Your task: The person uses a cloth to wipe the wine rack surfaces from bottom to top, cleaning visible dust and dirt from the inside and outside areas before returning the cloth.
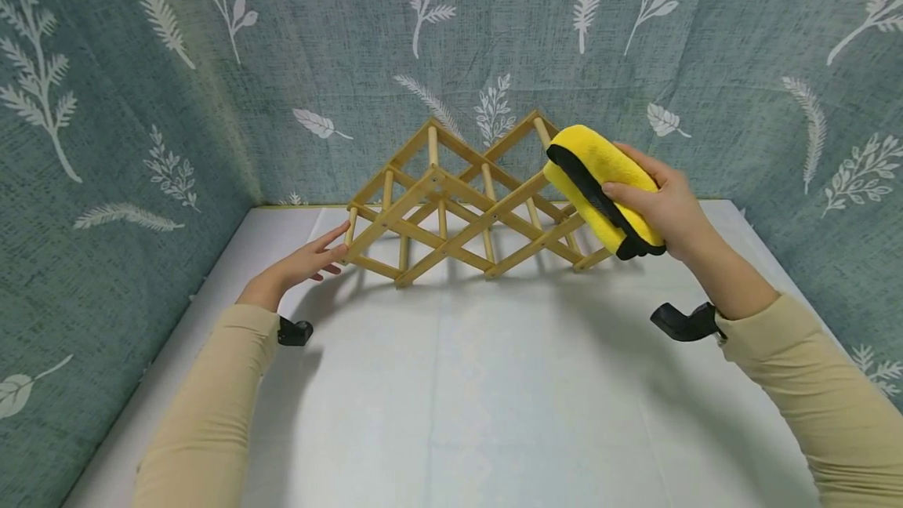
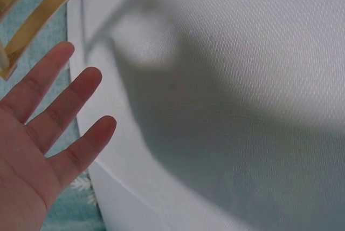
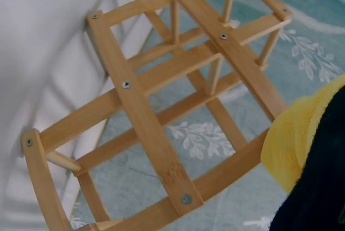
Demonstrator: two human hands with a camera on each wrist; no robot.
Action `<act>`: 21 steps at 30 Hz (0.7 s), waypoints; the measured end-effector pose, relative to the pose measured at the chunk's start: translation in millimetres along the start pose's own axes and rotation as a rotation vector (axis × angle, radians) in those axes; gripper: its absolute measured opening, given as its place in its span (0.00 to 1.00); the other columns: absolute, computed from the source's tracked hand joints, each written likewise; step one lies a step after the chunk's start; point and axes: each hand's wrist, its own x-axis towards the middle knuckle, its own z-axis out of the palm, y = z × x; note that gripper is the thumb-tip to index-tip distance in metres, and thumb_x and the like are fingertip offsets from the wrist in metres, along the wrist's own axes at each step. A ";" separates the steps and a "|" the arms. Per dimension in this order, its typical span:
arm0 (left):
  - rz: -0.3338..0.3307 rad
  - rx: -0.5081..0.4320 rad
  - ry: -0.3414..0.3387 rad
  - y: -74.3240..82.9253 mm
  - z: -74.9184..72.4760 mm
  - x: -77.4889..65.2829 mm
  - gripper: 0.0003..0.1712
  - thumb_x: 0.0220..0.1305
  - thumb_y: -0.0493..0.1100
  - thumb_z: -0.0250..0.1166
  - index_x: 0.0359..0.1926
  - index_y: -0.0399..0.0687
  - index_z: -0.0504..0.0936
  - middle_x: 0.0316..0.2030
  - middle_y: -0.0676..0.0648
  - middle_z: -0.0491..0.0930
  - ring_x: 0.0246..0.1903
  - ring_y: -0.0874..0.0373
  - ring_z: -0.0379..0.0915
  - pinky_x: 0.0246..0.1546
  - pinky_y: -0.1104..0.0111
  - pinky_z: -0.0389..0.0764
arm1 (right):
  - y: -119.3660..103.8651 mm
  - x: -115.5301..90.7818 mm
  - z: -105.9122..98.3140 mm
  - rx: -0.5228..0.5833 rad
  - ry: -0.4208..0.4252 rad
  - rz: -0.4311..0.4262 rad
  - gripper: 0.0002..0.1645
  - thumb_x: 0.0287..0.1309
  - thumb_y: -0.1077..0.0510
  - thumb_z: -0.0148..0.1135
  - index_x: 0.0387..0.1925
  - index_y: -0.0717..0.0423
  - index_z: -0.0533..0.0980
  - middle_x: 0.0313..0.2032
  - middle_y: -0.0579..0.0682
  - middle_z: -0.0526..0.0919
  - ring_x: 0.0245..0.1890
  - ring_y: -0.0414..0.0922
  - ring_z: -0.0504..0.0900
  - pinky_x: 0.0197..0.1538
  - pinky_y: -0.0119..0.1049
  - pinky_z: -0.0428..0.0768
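A folding wooden lattice rack [image 1: 435, 179], with crossed slats and round dowels, stands expanded on the white tabletop. My left hand [image 1: 303, 263] is at its left end, where the upper fingers appear to touch the end dowel. In the left wrist view, the fingers [image 2: 63, 108] are spread and straight. My right hand [image 1: 666, 202] grips a folded yellow cloth [image 1: 596, 167] with black edging, thumb in front. It is held up at the rack's right end, covering part of it. Up close, the right wrist view shows the cloth [image 3: 288, 144] beside the slats; whether they touch I cannot tell.
A white cloth [image 1: 466, 382] covers the tabletop. Green fabric with white leaf prints [image 1: 353, 38] hangs behind and at both sides. Black camera mounts sit at the left wrist [image 1: 295, 332] and right wrist [image 1: 684, 323].
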 end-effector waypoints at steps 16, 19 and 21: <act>0.006 0.000 0.004 -0.4 -0.2 -0.6 0.41 0.67 0.64 0.40 0.71 0.63 0.30 0.67 0.30 0.46 0.58 0.34 0.62 0.53 0.43 0.63 | 8.1 -13.0 65.6 0.069 -0.193 -0.023 0.36 0.58 0.53 0.60 0.67 0.43 0.60 0.52 0.59 0.70 0.39 0.48 0.75 0.35 0.37 0.79; 0.007 -0.004 0.002 -0.6 0.3 -0.4 0.41 0.67 0.64 0.40 0.71 0.63 0.29 0.67 0.30 0.45 0.58 0.33 0.62 0.54 0.42 0.62 | 12.4 -8.8 91.7 0.089 -0.242 -0.029 0.35 0.57 0.54 0.61 0.66 0.42 0.62 0.51 0.57 0.73 0.39 0.50 0.76 0.35 0.38 0.79; 0.010 -0.007 0.001 -0.2 0.8 -0.3 0.41 0.67 0.64 0.40 0.71 0.63 0.30 0.67 0.30 0.45 0.58 0.33 0.62 0.54 0.42 0.62 | 13.9 -4.8 109.6 0.112 -0.268 -0.034 0.35 0.56 0.54 0.61 0.65 0.41 0.63 0.51 0.56 0.73 0.40 0.50 0.77 0.36 0.39 0.79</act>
